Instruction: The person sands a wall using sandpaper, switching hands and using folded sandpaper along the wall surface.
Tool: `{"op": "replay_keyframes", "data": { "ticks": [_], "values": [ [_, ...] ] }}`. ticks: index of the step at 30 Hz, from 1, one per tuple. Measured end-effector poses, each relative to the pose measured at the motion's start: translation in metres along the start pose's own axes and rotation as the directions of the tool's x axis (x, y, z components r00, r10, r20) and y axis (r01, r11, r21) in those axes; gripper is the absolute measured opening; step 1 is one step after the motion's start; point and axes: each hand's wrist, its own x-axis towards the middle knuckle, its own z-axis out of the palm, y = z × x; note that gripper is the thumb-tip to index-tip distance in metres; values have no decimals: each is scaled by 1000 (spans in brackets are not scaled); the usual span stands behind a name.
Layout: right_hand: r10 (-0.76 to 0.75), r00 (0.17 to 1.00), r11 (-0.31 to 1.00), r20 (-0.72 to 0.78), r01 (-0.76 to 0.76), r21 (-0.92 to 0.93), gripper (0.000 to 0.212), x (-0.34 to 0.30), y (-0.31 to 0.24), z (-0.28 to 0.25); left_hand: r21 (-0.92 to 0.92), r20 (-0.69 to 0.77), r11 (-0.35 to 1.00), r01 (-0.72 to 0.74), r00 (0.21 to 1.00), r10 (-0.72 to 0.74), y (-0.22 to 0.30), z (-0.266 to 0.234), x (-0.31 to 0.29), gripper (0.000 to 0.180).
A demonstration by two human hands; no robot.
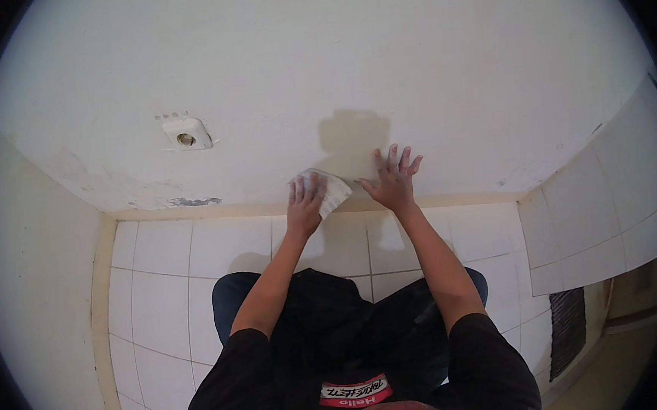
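My left hand (307, 199) presses a pale, crumpled piece of sandpaper or cloth (335, 195) against the low part of the white wall (459, 104); its exact kind I cannot tell. The piece sticks out to the right of the fingers and over the top of them. To its right, my right hand (394, 181) rests on the wall with fingers spread and nothing in it. Whitish dust seems to coat the fingertips of both hands. A shadow falls on the wall between and above them.
A wall socket (186, 136) with a round opening sits up to the left. Below it is a patch of peeling paint (195, 202). White floor tiles (159, 293) meet the wall along a cream strip. At right stand a tiled ledge (587, 202) and a dark ribbed mat (567, 333).
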Motion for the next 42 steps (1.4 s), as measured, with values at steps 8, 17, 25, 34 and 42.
{"op": "replay_keyframes", "data": {
  "ticks": [8,17,25,34,42],
  "values": [
    [2,1000,1000,-13,-2,0,95,-2,1,-1,106,-2,989,-106,994,107,-17,3,-1,58],
    [40,999,999,-18,-39,9,88,-8,7,3,-219,-368,922,319,848,-381,-52,-32,-8,74],
    [54,998,997,-20,-53,52,87,1,-2,2,-440,-486,829,347,684,-544,-60,-32,-11,87],
    [43,999,998,-19,-42,36,89,-1,-1,3,-145,-217,966,214,946,-243,-11,-12,-4,74],
    [49,999,998,-16,-48,38,88,-2,0,3,0,130,998,-58,990,58,13,13,-14,63]
  ]
}}
